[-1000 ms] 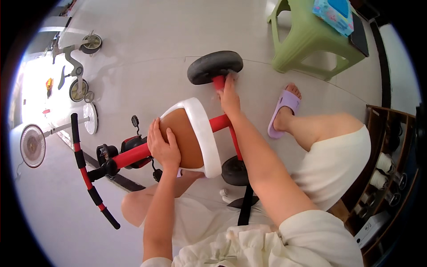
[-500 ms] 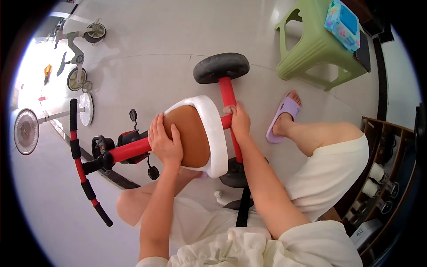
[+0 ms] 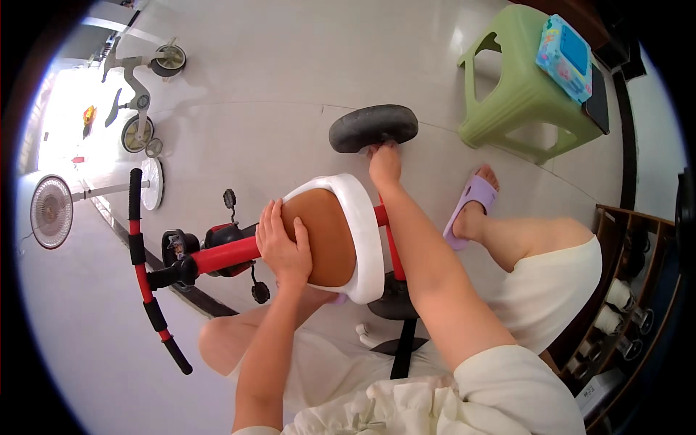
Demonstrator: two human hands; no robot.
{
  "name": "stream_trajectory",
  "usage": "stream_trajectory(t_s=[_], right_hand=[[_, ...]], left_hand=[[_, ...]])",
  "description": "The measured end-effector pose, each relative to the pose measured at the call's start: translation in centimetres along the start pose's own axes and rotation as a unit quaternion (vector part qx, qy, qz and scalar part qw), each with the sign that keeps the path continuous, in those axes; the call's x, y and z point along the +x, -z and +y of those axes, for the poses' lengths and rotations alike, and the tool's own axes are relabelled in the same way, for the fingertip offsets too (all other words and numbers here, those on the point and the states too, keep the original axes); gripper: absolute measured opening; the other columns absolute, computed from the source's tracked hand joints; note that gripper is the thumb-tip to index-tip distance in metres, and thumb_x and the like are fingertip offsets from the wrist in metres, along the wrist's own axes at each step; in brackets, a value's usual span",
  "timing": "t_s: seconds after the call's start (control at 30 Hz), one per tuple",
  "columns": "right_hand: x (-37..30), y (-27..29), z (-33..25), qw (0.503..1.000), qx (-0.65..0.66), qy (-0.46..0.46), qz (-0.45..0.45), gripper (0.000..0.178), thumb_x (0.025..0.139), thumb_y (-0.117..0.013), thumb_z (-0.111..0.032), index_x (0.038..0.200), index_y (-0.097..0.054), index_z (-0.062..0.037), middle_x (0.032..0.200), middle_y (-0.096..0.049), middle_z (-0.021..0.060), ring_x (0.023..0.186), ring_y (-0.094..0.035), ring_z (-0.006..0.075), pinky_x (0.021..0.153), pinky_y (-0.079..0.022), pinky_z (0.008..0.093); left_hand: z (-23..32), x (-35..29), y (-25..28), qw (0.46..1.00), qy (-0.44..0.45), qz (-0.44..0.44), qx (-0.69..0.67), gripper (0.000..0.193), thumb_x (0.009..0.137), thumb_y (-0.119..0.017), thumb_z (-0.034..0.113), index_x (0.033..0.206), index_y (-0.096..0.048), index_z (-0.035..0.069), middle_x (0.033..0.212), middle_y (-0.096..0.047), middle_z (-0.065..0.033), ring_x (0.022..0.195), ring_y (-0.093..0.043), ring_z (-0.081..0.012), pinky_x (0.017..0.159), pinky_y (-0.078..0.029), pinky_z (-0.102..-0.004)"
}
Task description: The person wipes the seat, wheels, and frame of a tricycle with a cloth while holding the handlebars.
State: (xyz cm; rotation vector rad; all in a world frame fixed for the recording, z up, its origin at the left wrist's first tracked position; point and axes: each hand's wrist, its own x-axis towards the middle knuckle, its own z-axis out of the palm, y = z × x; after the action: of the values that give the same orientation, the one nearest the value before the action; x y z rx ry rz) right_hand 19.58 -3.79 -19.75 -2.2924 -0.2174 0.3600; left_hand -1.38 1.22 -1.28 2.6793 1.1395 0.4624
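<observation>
Two hands on the red tricycle (image 3: 226, 254) in front of the person: left hand (image 3: 285, 250) flat on brown seat (image 3: 330, 232), right hand (image 3: 386, 165) curled round rear axle (image 3: 394, 252) by black wheel (image 3: 373, 129). Probably best: seat braced, right-hand pressure even.

Your left hand (image 3: 287, 250) lies spread across the handlebar-side edge of the brown seat (image 3: 330, 232) on a red-and-black tricycle (image 3: 225, 255), while your right hand (image 3: 386, 163) curls around the red axle (image 3: 394, 255) beside a black wheel (image 3: 373, 129). A soft blue pack (image 3: 565, 58) lies near the right edge of a green stool (image 3: 507, 101); a gray balance bike (image 3: 135, 83) stands across the floor (image 3: 254, 58).
</observation>
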Motion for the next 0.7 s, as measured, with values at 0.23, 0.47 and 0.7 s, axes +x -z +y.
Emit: stream_trajectory(t_s=[0.23,0.47,0.7], right_hand=[[-5.2,2.0,2.4,0.996,-0.054,0.036,-0.058,0.056,0.094,-0.051,-0.015,0.145,-0.031,-0.005,0.126,-0.057,0.0179,0.105,-0.061,0.0354,0.086,-0.05,0.0434],[-12.5,3.6,6.4,0.998,-0.018,-0.03,-0.055,0.045,0.099,-0.042,-0.025,0.14,-0.042,-0.0072,0.119,-0.063,0.02,0.104,-0.061,0.0383,0.086,-0.049,0.0456],[-15.2,6.4,10.2,0.976,-0.035,-0.128,-0.173,0.038,0.097,-0.045,-0.031,0.108,-0.068,-0.0024,0.104,-0.066,0.0232,0.099,-0.062,0.0424,0.086,-0.048,0.0482]], left_hand=[[-0.7,0.0,0.0,0.999,-0.017,0.019,0.027,0.043,0.092,-0.051,0.026,0.129,-0.053,0.004,0.132,-0.055,-0.0158,0.124,-0.05,-0.0347,0.106,-0.035,-0.0448],[-1.1,0.2,-0.2,0.999,-0.014,0.034,0.003,0.044,0.09,-0.055,0.026,0.127,-0.055,0.004,0.13,-0.056,-0.0158,0.122,-0.051,-0.0339,0.106,-0.035,-0.0454],[-1.3,-0.2,-0.1,0.999,-0.007,0.045,0.012,0.043,0.09,-0.055,0.028,0.126,-0.056,0.004,0.129,-0.057,-0.0147,0.122,-0.051,-0.0323,0.106,-0.035,-0.0445]])
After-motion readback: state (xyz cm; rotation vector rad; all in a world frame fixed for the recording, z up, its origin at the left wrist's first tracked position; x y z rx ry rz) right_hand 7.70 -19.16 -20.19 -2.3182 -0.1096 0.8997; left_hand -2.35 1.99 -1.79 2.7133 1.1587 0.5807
